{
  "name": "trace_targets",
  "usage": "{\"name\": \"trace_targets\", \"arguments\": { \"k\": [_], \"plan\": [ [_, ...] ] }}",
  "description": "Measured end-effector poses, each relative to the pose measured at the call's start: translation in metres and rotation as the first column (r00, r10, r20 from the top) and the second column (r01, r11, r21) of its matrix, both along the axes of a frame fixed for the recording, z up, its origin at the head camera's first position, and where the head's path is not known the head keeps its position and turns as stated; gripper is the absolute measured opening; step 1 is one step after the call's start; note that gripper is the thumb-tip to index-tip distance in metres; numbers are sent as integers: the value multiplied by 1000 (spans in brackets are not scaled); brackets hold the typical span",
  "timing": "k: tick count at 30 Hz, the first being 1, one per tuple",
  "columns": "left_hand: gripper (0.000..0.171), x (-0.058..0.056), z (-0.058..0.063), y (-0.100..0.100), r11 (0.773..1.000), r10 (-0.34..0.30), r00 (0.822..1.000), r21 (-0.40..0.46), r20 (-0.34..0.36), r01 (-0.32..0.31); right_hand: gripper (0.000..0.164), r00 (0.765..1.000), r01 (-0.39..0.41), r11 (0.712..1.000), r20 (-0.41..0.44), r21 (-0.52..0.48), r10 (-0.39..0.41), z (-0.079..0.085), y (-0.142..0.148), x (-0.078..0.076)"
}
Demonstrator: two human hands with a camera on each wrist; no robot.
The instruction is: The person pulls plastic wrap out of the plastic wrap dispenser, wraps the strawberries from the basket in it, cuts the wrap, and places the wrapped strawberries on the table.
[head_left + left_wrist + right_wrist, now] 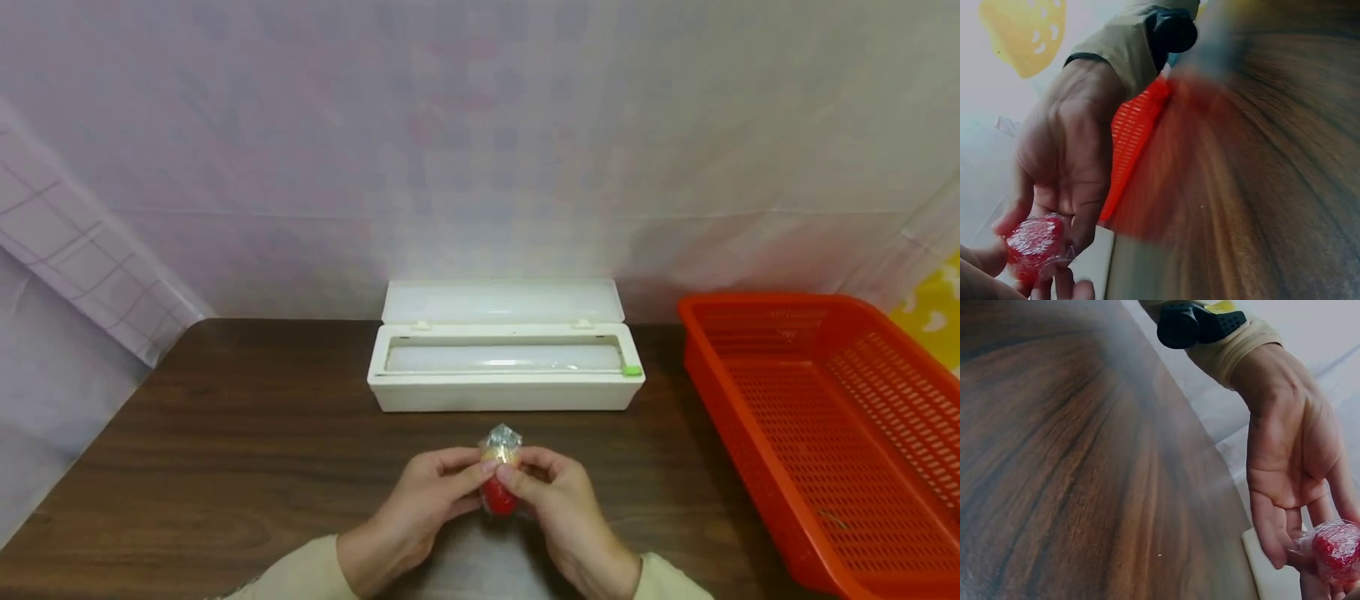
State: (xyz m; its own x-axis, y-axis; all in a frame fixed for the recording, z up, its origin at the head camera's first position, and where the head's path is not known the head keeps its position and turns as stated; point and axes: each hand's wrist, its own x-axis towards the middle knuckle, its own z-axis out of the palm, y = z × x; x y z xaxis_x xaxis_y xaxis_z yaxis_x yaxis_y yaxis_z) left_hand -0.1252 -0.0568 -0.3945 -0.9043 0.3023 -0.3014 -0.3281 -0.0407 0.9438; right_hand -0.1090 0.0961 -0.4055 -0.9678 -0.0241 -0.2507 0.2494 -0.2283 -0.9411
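A small red and yellowish item wrapped in clear cling film [498,498] is held between both hands, low in the middle of the head view. My left hand [420,504] grips its left side and my right hand [567,510] its right side, thumbs meeting on top. Twisted film sticks out at the far end. In the left wrist view the red wrapped item [1035,244] shines under wrinkled film; the right wrist view shows the same bundle [1340,550] at the fingertips. Just beyond the hands stands a white cling film dispenser [502,398], its lid [502,302] raised.
Inside the dispenser lies a film roll [502,358], with a green slider [632,371] at the right end of its edge. A red plastic basket [738,450] stands on the right, a thin strand on its floor. Under everything is a dark wooden table [225,467].
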Motion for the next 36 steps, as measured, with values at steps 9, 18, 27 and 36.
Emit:
{"name": "trace_targets", "arguments": {
  "k": [9, 18, 27, 36],
  "plan": [
    [42, -3, -4, -4, 999, -13, 1000, -40, -5, 12, 35, 998, -58, 998, 9, 12, 57, -4, 1, 0],
    [47, -14, -6, -29, 988, -118, 992, -107, -34, 114, 55, 984, -180, 984, 6, -16, 180, -3, 2, 1],
    [47, -40, 9, -104, 919, -5, 989, -391, -146, -53, 46, 999, 37, 983, 2, 182, -38, 2, 38, -18],
    [55, -47, 1, -179, 838, -21, 996, -545, -89, -31, 43, 815, 579, 767, -189, 276, -547, 10, 90, -59]
  ]
}}
